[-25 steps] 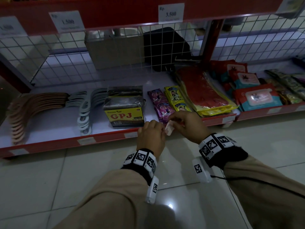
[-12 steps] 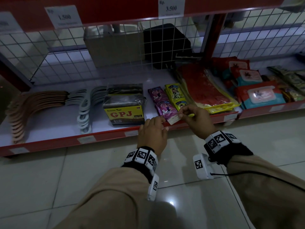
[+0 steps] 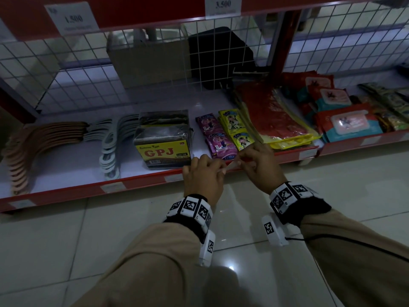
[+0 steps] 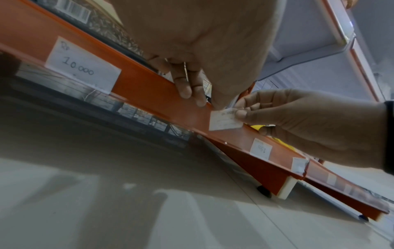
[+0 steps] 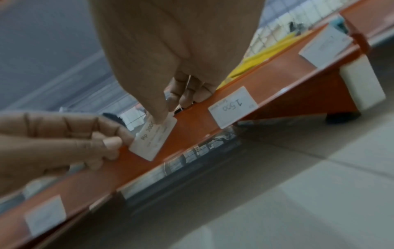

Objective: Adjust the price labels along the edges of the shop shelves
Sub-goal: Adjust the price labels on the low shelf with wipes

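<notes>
Since half a second ago I have brought the small white price label down from in front of the purple sachets to the red front edge of the bottom shelf, and my left hand has closed in to meet it. From the head view both hands sit at about 12 o'clock of my forearms, right at the shelf lip.

My right hand pinches the label's upper corner between thumb and fingertip; the right wrist view shows it tilted against the red strip with "Rp 300" legible and the rest hidden by the thumb. My left hand has its fingers curled and grips the label's other end with thumb and forefinger, which shows in the right wrist view at 9 o'clock of the label. In the left wrist view the label lies flat on the strip.

Along the same strip a "10.000" label sits at 10 o'clock of the held one, and a "1500" label at 2 o'clock in the right wrist view. The yellow GPJ box stands on the shelf at 11 o'clock of my left hand, with hangers further left.
</notes>
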The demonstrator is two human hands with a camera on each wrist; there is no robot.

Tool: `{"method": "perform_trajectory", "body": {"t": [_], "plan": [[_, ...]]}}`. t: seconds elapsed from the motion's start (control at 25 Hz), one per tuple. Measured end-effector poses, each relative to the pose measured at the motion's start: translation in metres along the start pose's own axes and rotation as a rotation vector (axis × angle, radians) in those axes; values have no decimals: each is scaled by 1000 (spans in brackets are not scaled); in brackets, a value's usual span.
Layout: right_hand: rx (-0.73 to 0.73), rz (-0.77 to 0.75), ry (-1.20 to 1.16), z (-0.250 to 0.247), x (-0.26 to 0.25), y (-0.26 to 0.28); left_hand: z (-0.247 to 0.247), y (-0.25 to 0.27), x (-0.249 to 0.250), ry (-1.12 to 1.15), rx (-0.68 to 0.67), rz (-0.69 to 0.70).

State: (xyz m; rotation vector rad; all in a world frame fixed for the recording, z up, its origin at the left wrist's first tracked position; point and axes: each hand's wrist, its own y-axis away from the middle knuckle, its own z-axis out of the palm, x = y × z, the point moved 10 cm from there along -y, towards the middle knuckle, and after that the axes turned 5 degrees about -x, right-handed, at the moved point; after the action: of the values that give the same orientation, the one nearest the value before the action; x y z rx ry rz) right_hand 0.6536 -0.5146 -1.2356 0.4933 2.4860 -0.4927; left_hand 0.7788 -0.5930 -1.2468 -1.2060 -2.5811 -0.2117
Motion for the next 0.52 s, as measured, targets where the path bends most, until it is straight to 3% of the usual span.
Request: {"method": "perform_trajectory", "body": {"t": [0.28,0.52], "plan": [[-92,-145,298,2,-21,6,2,0,8,-142,4,25],[-96,-92,195,-1,-14,6,5,1,10,-198,-6,30]]}}
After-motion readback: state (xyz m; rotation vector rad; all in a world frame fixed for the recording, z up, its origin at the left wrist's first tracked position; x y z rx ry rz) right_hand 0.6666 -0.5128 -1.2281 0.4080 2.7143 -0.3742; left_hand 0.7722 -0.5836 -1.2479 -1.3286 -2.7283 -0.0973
